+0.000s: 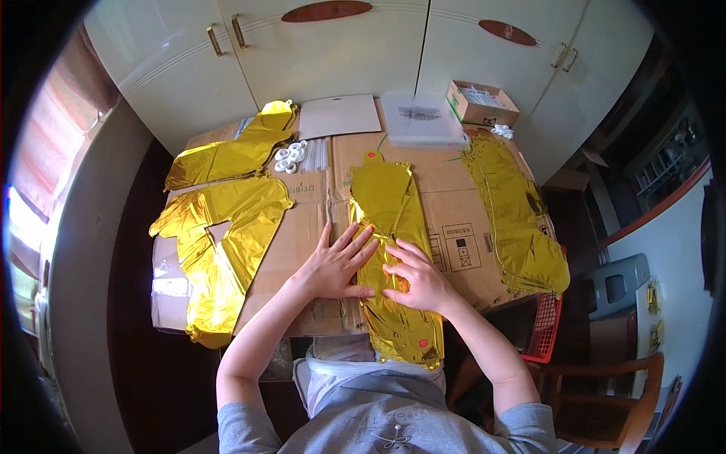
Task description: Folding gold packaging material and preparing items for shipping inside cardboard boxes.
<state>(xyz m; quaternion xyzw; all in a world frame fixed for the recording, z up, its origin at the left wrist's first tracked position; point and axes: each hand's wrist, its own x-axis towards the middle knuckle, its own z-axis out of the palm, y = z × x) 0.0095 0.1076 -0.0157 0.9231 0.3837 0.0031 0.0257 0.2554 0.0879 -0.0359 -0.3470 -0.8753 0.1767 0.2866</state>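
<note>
While flat: hands [378, 268] on foil balloon [389, 250]

Glossy, crinkled gold foil balloon [393, 250] lies on matt brown cardboard [446, 227], beside a red plastic basket [546, 329].

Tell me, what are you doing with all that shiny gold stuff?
A person sits at a table covered in flattened cardboard. Both hands lie flat on a long gold foil balloon in the middle: the left hand and the right hand press on it, fingers spread. More flat gold foil balloons lie to the left and right. A small open box sits at the far edge.
</note>
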